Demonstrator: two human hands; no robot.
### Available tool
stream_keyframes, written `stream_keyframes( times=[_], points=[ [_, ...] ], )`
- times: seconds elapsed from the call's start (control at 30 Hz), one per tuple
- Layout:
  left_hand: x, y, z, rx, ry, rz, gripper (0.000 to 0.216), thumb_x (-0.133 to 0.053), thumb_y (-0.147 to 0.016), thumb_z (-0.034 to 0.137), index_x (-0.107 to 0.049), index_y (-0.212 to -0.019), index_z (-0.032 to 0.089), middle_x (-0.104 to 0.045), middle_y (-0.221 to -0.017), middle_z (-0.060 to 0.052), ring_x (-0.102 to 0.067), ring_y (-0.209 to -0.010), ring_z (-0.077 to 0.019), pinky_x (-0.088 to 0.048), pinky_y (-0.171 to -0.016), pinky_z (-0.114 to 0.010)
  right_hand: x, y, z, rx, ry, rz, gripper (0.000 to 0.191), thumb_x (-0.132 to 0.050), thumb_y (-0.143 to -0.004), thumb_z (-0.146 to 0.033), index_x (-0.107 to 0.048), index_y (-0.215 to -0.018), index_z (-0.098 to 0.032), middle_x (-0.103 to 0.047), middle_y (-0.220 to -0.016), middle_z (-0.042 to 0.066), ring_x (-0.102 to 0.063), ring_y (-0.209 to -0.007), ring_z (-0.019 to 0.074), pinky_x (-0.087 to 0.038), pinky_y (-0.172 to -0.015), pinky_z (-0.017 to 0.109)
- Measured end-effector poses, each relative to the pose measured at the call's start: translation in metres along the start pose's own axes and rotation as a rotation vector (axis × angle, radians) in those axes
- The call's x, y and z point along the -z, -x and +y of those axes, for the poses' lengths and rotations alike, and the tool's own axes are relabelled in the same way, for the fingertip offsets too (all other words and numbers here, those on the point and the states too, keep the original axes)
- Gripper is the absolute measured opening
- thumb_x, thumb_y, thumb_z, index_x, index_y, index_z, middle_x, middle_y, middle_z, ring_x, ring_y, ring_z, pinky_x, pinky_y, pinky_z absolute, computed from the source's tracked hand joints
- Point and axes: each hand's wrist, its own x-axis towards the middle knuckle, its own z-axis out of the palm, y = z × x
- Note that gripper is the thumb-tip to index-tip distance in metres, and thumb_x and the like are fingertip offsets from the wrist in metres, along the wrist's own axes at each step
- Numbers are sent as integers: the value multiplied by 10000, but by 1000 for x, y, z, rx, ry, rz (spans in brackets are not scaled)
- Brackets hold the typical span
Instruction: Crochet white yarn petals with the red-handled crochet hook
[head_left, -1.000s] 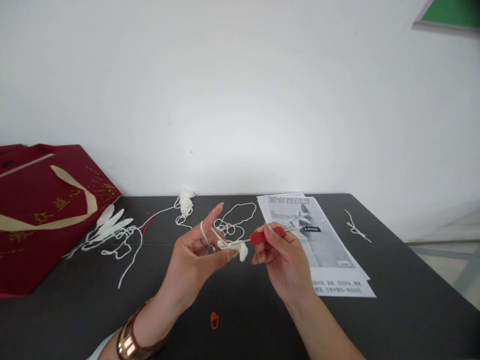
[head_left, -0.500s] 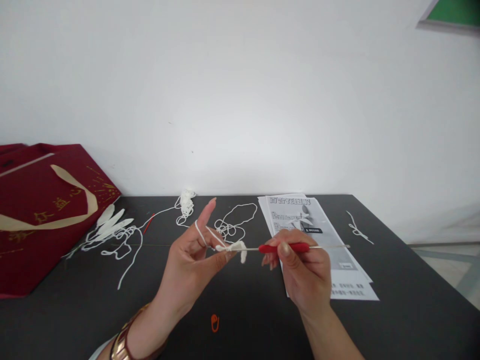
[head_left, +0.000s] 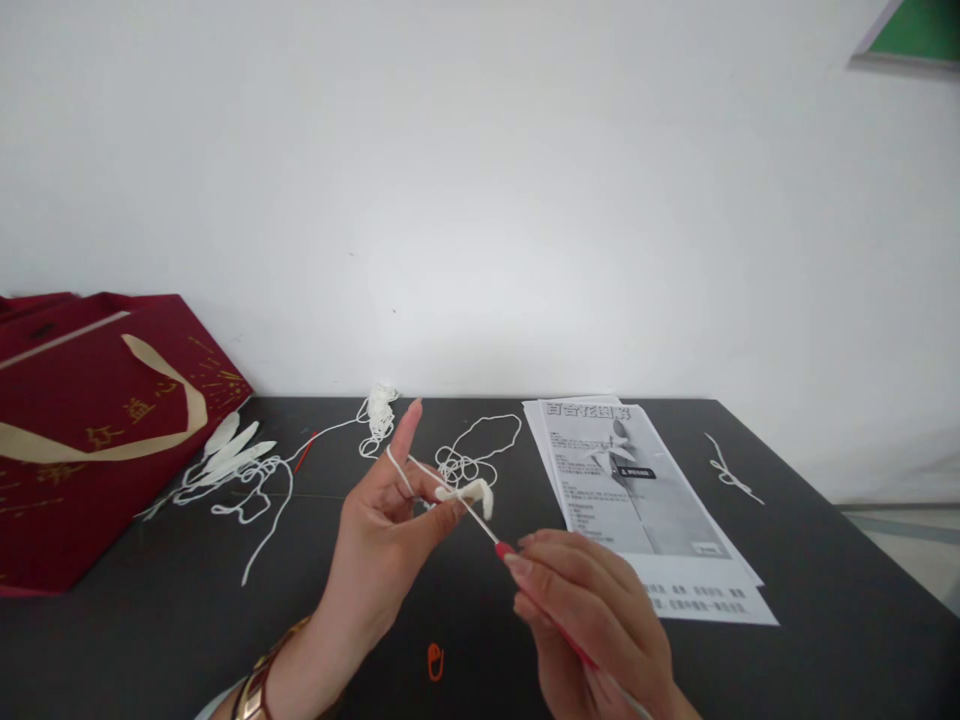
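Between thumb and fingers, my left hand [head_left: 390, 530] pinches a small white crochet piece [head_left: 474, 491]. White yarn [head_left: 400, 468] loops round its raised index finger and runs down to the piece. My right hand [head_left: 600, 610] is closed on the red handle of a crochet hook [head_left: 517, 565], tilted with its handle end low and to the right. The hook's metal shaft reaches up-left to the crochet piece; its tip is hidden at the stitches and my left fingers.
Several white crocheted petals [head_left: 236, 450] with yarn tails lie by a dark red gift bag [head_left: 97, 430]. A yarn bundle [head_left: 381, 405], a red stick [head_left: 305, 452], printed sheets [head_left: 637, 500], an orange stitch marker [head_left: 435, 661] and a knotted white yarn scrap [head_left: 727, 470] lie on the black table [head_left: 795, 570].
My right hand has dropped lower, swinging the hook from level to a steep slant. My left hand keeps its pinch on the crochet piece. The whole view has shifted slightly.
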Motion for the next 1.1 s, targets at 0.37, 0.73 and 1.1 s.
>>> stream_keyframes(
  times=[0.37, 0.73, 1.1],
  points=[
    [0, 2, 6, -75, 109, 22, 932, -786, -674, 92, -341, -1434, 396, -644, -667, 75, -580, -646, -76, -493, -695, -183, -5, -1, -6, 135, 152, -146, 226, -614, -865, -107, -647, -1087, -136, -762, -881, 63, -705, -761, 175, -596, -752, 310],
    [3, -2, 15, -39, 251, -91, 958, -752, -684, 38, -297, -1456, 378, -628, -626, 57, -579, -622, -91, -498, -643, -194, -11, 5, 14, 106, -108, -56, 272, -524, -903, -97, -643, -1143, -146, -732, -975, 90, -686, -945, 182, -617, -735, 267],
    [6, -5, 13, -115, 178, -119, 1002, -769, -671, 52, -259, -1466, 387, -640, -620, 59, -588, -649, -107, -509, -643, -205, -10, 1, 22, -108, -425, -73, 290, -543, -891, -65, -671, -1120, -185, -705, -1009, 90, -682, -879, 167, -611, -669, 248]
  ],
)
